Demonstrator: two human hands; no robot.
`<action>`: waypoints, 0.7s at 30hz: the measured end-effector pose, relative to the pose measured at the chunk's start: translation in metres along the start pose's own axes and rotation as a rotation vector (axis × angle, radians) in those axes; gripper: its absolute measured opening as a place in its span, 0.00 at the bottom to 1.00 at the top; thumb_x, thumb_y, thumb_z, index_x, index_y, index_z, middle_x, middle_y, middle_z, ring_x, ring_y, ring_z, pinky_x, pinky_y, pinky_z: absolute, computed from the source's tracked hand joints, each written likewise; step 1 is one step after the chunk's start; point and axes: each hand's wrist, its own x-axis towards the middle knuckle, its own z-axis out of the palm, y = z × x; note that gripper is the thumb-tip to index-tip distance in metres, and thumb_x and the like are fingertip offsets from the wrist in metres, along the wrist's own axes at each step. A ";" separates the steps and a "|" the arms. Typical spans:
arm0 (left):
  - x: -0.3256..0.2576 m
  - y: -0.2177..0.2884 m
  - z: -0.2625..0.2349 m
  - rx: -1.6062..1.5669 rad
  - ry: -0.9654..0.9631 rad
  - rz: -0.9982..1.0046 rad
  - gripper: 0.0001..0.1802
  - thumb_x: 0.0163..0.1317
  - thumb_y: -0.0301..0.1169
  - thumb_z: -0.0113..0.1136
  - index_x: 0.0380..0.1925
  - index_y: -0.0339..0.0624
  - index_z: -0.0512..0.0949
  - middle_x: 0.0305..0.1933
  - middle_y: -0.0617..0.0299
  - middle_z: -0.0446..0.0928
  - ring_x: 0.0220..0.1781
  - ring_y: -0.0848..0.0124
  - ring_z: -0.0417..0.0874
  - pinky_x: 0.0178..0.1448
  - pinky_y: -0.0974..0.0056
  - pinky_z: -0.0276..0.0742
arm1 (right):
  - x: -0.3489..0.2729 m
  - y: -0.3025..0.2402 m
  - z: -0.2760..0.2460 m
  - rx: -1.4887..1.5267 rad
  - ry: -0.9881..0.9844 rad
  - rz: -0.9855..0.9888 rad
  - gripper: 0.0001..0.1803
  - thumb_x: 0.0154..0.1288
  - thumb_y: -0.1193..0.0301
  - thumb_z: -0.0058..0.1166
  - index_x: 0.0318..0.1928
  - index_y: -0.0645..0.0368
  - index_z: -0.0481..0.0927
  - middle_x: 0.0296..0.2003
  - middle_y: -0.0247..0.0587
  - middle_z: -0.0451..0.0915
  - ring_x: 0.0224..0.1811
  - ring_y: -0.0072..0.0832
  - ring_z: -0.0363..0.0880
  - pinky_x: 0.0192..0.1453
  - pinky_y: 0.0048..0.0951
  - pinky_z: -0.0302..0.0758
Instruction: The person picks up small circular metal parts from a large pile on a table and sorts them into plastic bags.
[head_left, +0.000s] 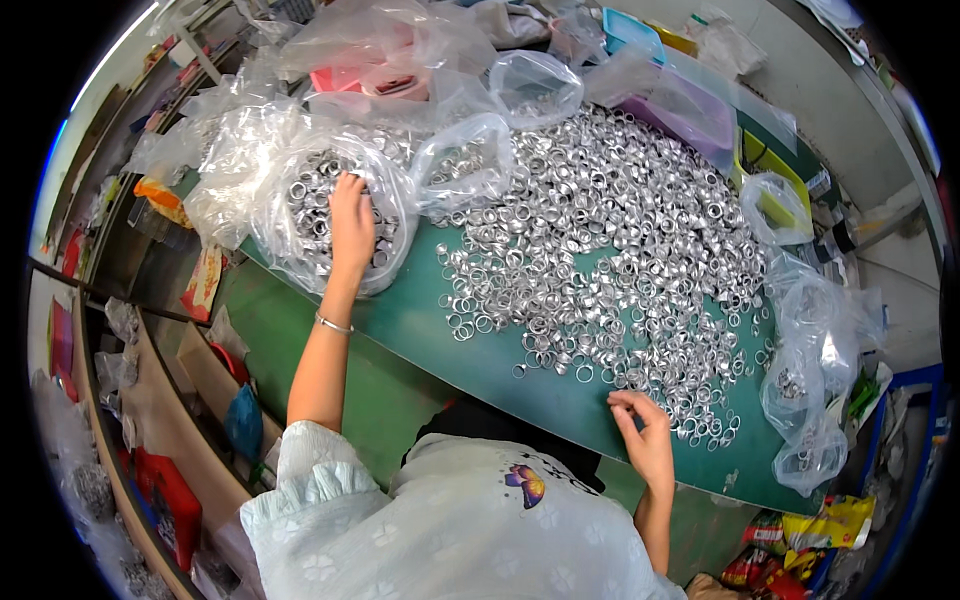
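My left hand (352, 228) reaches over a clear plastic bag (400, 225) that stands open at the table's left end. Metal rings (312, 205) fill the bag, and my fingers are bent together just above them; whatever they hold is hidden. Close to the front edge, my right hand (648, 438) is closed with the fingers curled toward the thumb. If anything is in that pinch, I cannot make it out. Beside it spreads a large pile of loose silver rings (600, 240), covering much of the green table (420, 335).
Smaller clear bags with rings (462, 165) line the pile's far side. A purple bin (690, 115) and a yellow-green bin (775, 185) stand at the far right. More clear bags (815, 345) lie along the right edge. Shelves with assorted goods (150, 380) are on the left.
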 end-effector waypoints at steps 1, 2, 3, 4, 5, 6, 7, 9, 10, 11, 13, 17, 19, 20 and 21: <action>0.003 0.017 -0.006 -0.192 0.053 -0.070 0.15 0.62 0.20 0.45 0.49 0.32 0.72 0.58 0.47 0.69 0.67 0.54 0.64 0.69 0.55 0.56 | 0.003 0.002 -0.003 -0.017 0.025 0.011 0.08 0.60 0.79 0.51 0.41 0.64 0.79 0.34 0.41 0.80 0.34 0.27 0.77 0.36 0.23 0.70; 0.001 0.026 -0.008 -0.402 0.116 -0.158 0.15 0.61 0.19 0.44 0.48 0.33 0.72 0.57 0.48 0.70 0.65 0.56 0.66 0.68 0.57 0.58 | 0.007 0.006 -0.005 -0.028 0.063 0.042 0.08 0.60 0.78 0.52 0.40 0.64 0.79 0.34 0.40 0.80 0.31 0.26 0.76 0.34 0.23 0.69; -0.001 0.034 -0.011 -0.611 0.185 -0.244 0.15 0.61 0.18 0.44 0.47 0.33 0.73 0.57 0.50 0.72 0.64 0.57 0.68 0.67 0.60 0.60 | 0.013 0.004 -0.007 -0.039 0.103 0.071 0.07 0.60 0.78 0.52 0.39 0.64 0.79 0.32 0.40 0.79 0.29 0.25 0.74 0.33 0.23 0.69; -0.002 0.041 -0.014 -0.535 0.232 -0.200 0.15 0.60 0.17 0.44 0.46 0.33 0.74 0.56 0.50 0.72 0.62 0.59 0.70 0.66 0.60 0.61 | 0.022 0.008 -0.010 -0.104 0.121 0.077 0.07 0.60 0.77 0.52 0.39 0.64 0.79 0.32 0.41 0.79 0.29 0.26 0.74 0.33 0.24 0.69; -0.004 0.050 -0.019 -0.458 0.280 -0.157 0.15 0.60 0.16 0.43 0.46 0.33 0.74 0.55 0.51 0.73 0.61 0.60 0.71 0.64 0.61 0.63 | 0.033 0.012 -0.011 -0.169 0.136 0.084 0.07 0.60 0.77 0.52 0.39 0.64 0.79 0.31 0.41 0.78 0.28 0.27 0.73 0.34 0.25 0.70; -0.002 0.081 -0.027 -0.209 0.330 -0.068 0.15 0.58 0.15 0.44 0.43 0.33 0.76 0.50 0.52 0.75 0.55 0.61 0.74 0.60 0.60 0.66 | 0.045 0.015 -0.011 -0.180 0.172 0.037 0.08 0.59 0.77 0.53 0.40 0.64 0.78 0.32 0.42 0.78 0.29 0.29 0.73 0.36 0.27 0.70; -0.006 0.103 -0.026 -0.290 0.320 -0.036 0.15 0.56 0.14 0.45 0.41 0.34 0.76 0.47 0.52 0.75 0.52 0.61 0.75 0.58 0.60 0.68 | 0.062 0.017 -0.011 -0.192 0.197 -0.017 0.09 0.59 0.78 0.53 0.41 0.64 0.78 0.33 0.43 0.78 0.30 0.31 0.73 0.38 0.29 0.70; -0.024 0.141 -0.013 -0.503 0.191 0.033 0.15 0.52 0.13 0.47 0.38 0.36 0.77 0.39 0.54 0.77 0.44 0.61 0.77 0.53 0.61 0.71 | 0.109 0.016 -0.004 -0.309 0.227 -0.200 0.11 0.58 0.79 0.53 0.43 0.63 0.77 0.37 0.44 0.78 0.35 0.36 0.74 0.44 0.34 0.70; -0.030 0.163 -0.006 -0.560 0.000 0.105 0.15 0.52 0.13 0.48 0.38 0.36 0.77 0.38 0.54 0.77 0.45 0.60 0.78 0.53 0.60 0.71 | 0.132 0.019 0.000 -0.402 0.248 -0.300 0.12 0.57 0.79 0.53 0.44 0.63 0.77 0.40 0.44 0.77 0.38 0.37 0.73 0.46 0.35 0.69; -0.035 0.182 0.008 -0.595 -0.224 0.142 0.13 0.55 0.17 0.54 0.41 0.36 0.76 0.45 0.54 0.77 0.49 0.62 0.77 0.55 0.62 0.70 | 0.152 0.022 0.004 -0.495 0.275 -0.392 0.13 0.57 0.79 0.52 0.44 0.62 0.77 0.43 0.44 0.77 0.41 0.39 0.72 0.48 0.37 0.68; -0.039 0.205 0.043 -0.590 -0.573 0.225 0.21 0.56 0.20 0.57 0.52 0.40 0.71 0.58 0.55 0.70 0.61 0.57 0.69 0.64 0.56 0.63 | 0.184 0.034 0.017 -0.657 0.299 -0.430 0.10 0.55 0.80 0.52 0.40 0.63 0.78 0.44 0.42 0.76 0.46 0.39 0.71 0.51 0.38 0.66; -0.044 0.202 0.100 -0.364 -0.655 0.355 0.23 0.56 0.22 0.54 0.54 0.39 0.69 0.57 0.54 0.69 0.60 0.56 0.68 0.64 0.56 0.61 | 0.197 0.037 0.023 -0.921 0.119 -0.308 0.06 0.52 0.80 0.53 0.33 0.63 0.77 0.41 0.40 0.75 0.48 0.37 0.70 0.52 0.37 0.64; -0.048 0.201 0.104 -0.229 -0.757 0.433 0.20 0.53 0.20 0.54 0.49 0.37 0.72 0.53 0.54 0.71 0.59 0.57 0.68 0.61 0.57 0.63 | 0.189 0.034 0.012 -0.821 0.150 -0.354 0.05 0.52 0.80 0.53 0.31 0.62 0.76 0.39 0.40 0.74 0.47 0.37 0.69 0.52 0.37 0.63; -0.044 0.203 0.099 -0.199 -0.824 0.452 0.20 0.53 0.20 0.54 0.48 0.37 0.73 0.53 0.55 0.71 0.59 0.57 0.69 0.61 0.58 0.63 | 0.185 0.040 0.007 -0.725 0.252 -0.429 0.05 0.53 0.80 0.52 0.32 0.62 0.76 0.39 0.41 0.74 0.47 0.37 0.69 0.51 0.37 0.63; -0.040 0.205 0.095 -0.169 -0.891 0.473 0.19 0.52 0.20 0.54 0.47 0.37 0.73 0.52 0.55 0.71 0.58 0.58 0.69 0.61 0.58 0.63 | 0.178 0.044 -0.001 -0.641 0.289 -0.392 0.04 0.53 0.81 0.52 0.31 0.63 0.75 0.38 0.42 0.74 0.44 0.39 0.70 0.50 0.37 0.65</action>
